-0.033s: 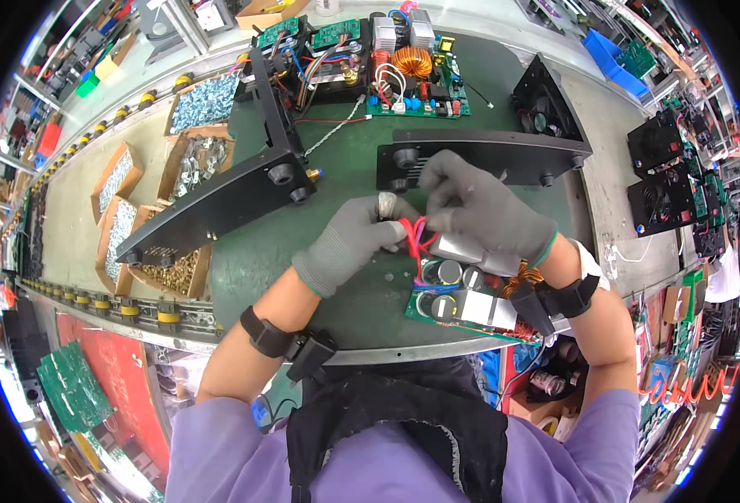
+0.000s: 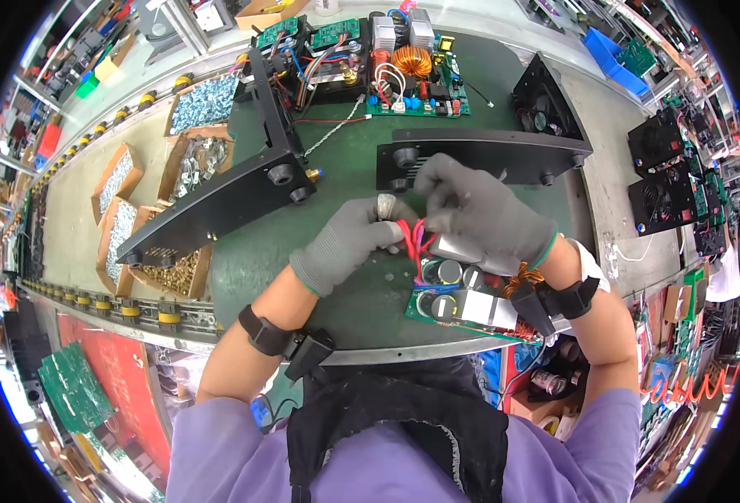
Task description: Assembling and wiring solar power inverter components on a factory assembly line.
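Observation:
My left hand, in a grey glove with tape round one finger, pinches a bundle of red wires. At the other side of the bundle, my gloved right hand is bent, its thumb and finger closed on the wires. Their tips are partly hidden. From the wires a purple and a blue lead run down to a green circuit board with round capacitors, silver heat sinks and a copper coil. The board lies below my right hand, close to the table's near edge, and my right wrist covers part of it.
Black metal housings stand at the left and behind my right hand. Another populated board lies at the back of the green mat. Cardboard trays of screws sit left, beside a roller track.
Both hands have shifted very slightly, with the same hold on the red wires. Nothing else has visibly moved.

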### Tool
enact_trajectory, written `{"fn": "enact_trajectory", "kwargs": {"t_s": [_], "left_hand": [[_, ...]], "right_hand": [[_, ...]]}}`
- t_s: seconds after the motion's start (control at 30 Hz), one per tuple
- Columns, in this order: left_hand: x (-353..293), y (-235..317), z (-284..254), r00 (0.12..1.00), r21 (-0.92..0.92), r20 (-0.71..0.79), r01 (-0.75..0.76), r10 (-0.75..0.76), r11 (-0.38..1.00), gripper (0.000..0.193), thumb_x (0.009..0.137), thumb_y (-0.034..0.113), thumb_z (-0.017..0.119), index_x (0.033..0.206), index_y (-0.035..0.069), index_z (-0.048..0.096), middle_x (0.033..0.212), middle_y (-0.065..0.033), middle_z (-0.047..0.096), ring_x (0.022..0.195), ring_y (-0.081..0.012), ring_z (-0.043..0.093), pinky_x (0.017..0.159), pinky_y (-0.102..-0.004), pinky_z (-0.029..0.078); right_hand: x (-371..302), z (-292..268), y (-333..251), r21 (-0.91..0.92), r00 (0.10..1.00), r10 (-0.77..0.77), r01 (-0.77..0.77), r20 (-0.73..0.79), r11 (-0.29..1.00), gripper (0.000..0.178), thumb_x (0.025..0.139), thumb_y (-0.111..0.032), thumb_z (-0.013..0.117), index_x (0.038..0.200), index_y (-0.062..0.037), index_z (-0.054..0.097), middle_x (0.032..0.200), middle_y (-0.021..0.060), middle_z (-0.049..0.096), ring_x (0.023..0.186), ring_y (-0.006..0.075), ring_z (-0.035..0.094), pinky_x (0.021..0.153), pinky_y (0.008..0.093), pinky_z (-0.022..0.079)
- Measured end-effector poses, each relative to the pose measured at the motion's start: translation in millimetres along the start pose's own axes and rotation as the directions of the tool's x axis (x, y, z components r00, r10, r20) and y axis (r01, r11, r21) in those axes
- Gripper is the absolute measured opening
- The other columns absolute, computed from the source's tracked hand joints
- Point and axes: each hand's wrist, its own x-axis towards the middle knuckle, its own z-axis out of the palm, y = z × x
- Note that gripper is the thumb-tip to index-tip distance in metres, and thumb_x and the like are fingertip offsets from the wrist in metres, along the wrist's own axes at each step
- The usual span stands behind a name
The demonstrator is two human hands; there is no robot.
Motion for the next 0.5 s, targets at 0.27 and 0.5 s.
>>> {"fn": "enact_trajectory", "kwargs": {"t_s": [0.27,0.5], "left_hand": [[-3,-9,-7,0.990,-0.236,0.020,0.141,-0.140,0.961,0.025,0.096,0.012,0.057,0.117,-0.001,0.062,0.108,-0.0088,0.067,0.093,-0.0149,0.066,0.081,-0.0290,0.057],[-11,-4,0,0.998,-0.202,0.020,0.070,-0.067,0.977,0.019,0.097,0.012,0.058,0.111,0.000,0.064,0.102,-0.0069,0.067,0.084,-0.0112,0.065,0.076,-0.0248,0.054]], "right_hand": [[-12,-9,-23,-0.673,0.913,-0.392,0.358,0.109,0.647,0.024,0.075,-0.017,0.079,0.097,-0.0150,0.068,0.098,0.0035,0.060,0.094,0.0271,0.058,0.083,0.0408,0.043],[-25,20,-18,-0.737,0.973,-0.202,0.058,-0.108,0.673,0.020,0.073,-0.023,0.081,0.083,-0.0127,0.068,0.094,0.0036,0.058,0.093,0.0260,0.057,0.084,0.0422,0.043]]}}
